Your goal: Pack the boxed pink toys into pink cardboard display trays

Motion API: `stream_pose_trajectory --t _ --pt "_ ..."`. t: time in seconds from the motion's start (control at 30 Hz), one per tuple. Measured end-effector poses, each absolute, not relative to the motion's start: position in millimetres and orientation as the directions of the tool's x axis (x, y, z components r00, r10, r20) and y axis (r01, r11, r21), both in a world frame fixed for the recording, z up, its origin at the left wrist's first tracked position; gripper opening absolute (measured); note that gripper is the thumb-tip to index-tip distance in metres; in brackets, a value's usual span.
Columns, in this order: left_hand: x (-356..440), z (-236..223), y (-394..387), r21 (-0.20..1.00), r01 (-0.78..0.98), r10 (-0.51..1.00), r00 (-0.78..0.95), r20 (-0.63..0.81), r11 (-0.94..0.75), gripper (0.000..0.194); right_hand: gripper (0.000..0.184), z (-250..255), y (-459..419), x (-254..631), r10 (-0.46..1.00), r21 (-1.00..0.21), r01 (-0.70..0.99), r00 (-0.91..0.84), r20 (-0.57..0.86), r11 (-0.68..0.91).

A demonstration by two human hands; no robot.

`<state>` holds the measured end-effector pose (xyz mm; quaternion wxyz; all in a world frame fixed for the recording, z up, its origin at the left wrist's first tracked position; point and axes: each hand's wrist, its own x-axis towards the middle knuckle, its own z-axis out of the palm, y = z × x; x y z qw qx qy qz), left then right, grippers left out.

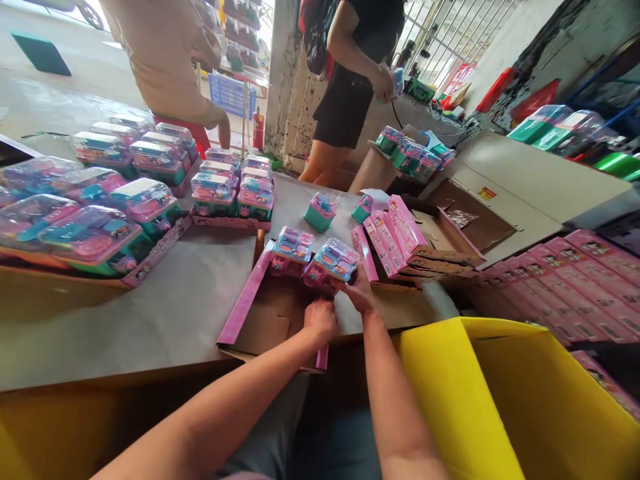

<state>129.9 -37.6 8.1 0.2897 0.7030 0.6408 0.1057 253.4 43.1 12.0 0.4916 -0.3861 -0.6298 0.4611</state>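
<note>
A shallow pink cardboard tray (245,300) with a brown inside lies at the table's front edge. At its far end sits one small toy case (293,250) with a clear lid and a pink-purple base. My right hand (357,290) grips a second toy case (333,260) of the same kind, slightly tilted, beside the first. My left hand (321,320) is closed at the tray's right wall, seemingly around it; its fingertips are hidden. Two more cases, a green-based one (321,211) and a smaller-looking one (363,209), stand beyond on the table.
Filled trays of toy cases (95,233) stand at left, another filled tray (233,190) behind. Folded pink cartons (393,237) lie at right beside an open brown box (450,227). A yellow bin (450,387) is near my right arm. Two people (345,87) (160,60) are beyond the table.
</note>
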Motion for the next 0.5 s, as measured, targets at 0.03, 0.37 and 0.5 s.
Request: stream_pose_trajectory --t 0.03,0.37,0.5 --pt "129 8 -38 0.54 0.842 0.962 0.156 -0.224 -0.011 0.042 0.07 14 44 258 0.94 -0.956 0.044 -0.202 0.275 0.289" --pt "127 24 -42 0.473 0.88 0.966 0.158 -0.206 -0.043 0.042 0.069 -7 44 297 0.937 -0.96 0.137 0.225 0.269 0.243" --pt "68 50 -45 0.533 0.829 0.985 0.162 0.063 -0.171 0.028 0.074 -20 43 307 0.932 -0.959 0.139 0.24 0.273 0.245"
